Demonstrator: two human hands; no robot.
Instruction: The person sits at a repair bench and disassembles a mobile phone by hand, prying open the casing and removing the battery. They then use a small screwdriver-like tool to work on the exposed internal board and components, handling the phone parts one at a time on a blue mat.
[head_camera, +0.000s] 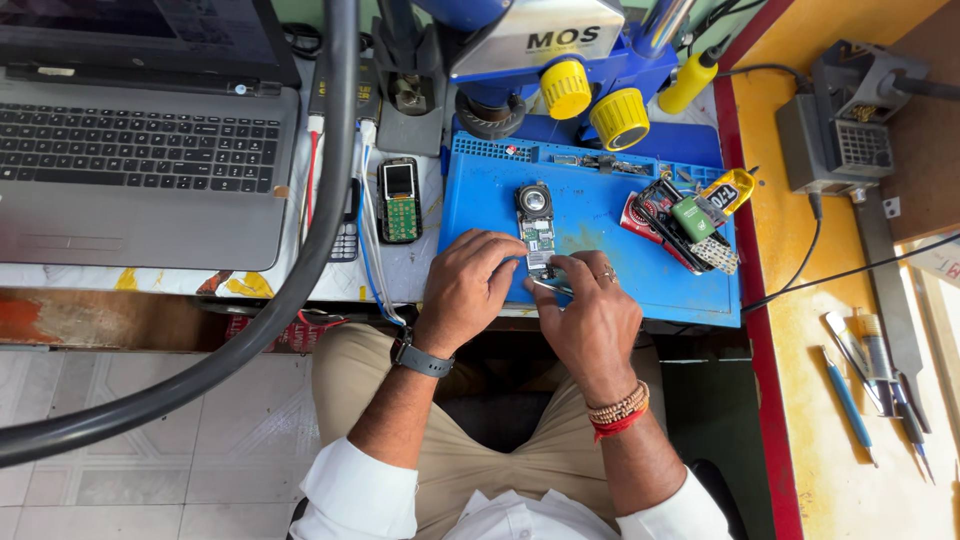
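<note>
The left hand (468, 285) lies on the front part of the blue mat (600, 215), and its fingers curl against the left side of the small circuit board (537, 232). Its grip is closed on the lower part of the board. The right hand (592, 315) sits just beside it at the mat's front edge, and its grip is closed on thin metal tweezers (549, 285), whose tips are at the bottom end of the board. The board stands lengthwise near the middle of the mat, with a round part at its far end.

To the right, a heap of small phone parts (690, 222) lies close to the right edge of the mat, with bare blue surface between it and the board. On the left, on the desk (420, 265), an opened phone with a keypad (399, 199) is just beside the mat's left edge. A laptop (140, 160) fills the far left. The blue microscope (560, 60) hangs over the back edge of the mat. A thick dark hose (300, 270) curves down across the left side.
</note>
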